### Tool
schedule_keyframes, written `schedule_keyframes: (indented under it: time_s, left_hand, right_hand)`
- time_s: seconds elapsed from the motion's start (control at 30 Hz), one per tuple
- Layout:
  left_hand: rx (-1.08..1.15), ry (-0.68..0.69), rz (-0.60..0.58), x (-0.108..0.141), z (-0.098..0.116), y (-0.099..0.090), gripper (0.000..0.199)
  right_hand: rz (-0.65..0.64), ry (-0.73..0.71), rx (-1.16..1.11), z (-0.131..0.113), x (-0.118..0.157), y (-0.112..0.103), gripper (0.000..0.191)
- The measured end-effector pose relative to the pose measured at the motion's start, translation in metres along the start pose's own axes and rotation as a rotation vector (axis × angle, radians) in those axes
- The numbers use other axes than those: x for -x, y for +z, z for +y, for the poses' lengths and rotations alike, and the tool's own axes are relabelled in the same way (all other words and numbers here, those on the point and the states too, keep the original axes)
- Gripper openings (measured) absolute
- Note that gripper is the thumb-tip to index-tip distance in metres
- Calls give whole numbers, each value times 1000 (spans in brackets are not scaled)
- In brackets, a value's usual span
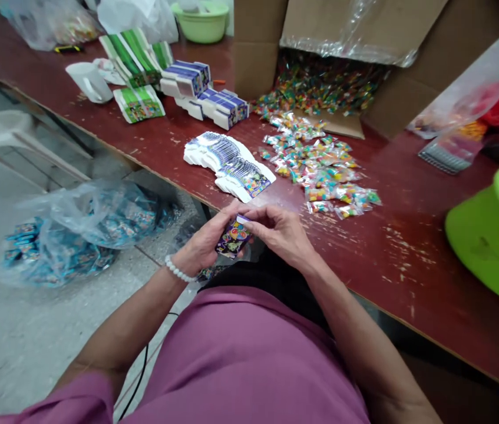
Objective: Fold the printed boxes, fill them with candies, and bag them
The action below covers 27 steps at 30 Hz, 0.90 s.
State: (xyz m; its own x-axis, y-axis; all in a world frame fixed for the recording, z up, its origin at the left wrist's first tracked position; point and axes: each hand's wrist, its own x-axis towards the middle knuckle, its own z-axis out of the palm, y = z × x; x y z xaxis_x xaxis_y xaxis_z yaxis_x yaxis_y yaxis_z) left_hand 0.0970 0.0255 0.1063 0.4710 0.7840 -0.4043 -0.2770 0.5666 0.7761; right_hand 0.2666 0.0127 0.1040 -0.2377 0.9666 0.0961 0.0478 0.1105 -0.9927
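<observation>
A small purple box with a colourful print is held up in front of my body, just off the table's front edge. My left hand wraps round it from the left and below. My right hand pinches the white flap at its top end. Beyond my hands, a fanned row of flat printed boxes lies on the red table. To the right of that row, many wrapped candies are spread out, running back to a cardboard box with more candies in its opening.
Bundled purple boxes and green boxes stand at the back left, near a white mug. A green tub is at right. Filled plastic bags and a white stool occupy the floor at left.
</observation>
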Motion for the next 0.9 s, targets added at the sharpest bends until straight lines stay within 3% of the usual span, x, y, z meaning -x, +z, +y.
schedule_keyframes:
  time_s: [0.1, 0.37, 0.5, 0.7, 0.8, 0.9]
  left_hand:
    - [-162, 32, 89, 1, 4, -9, 49]
    - [-301, 15, 137, 6, 7, -33, 57]
    - [-169, 53, 162, 5, 3, -36, 36]
    - [52, 49, 132, 6, -8, -42, 47]
    - [-100, 86, 218, 10, -28, -56, 49]
    - [-576, 129, 465, 14, -55, -84, 51]
  right_hand:
    - [-39, 50, -170, 3, -13, 10, 28]
    - [-13, 72, -128, 11, -21, 24, 22]
    - [-6, -8, -19, 17, -17, 30, 17]
    - [30, -224, 153, 30, -3, 50, 15]
    - [-15, -213, 249, 39, 0, 49, 17]
    - [36, -149, 343, 43, -10, 29, 20]
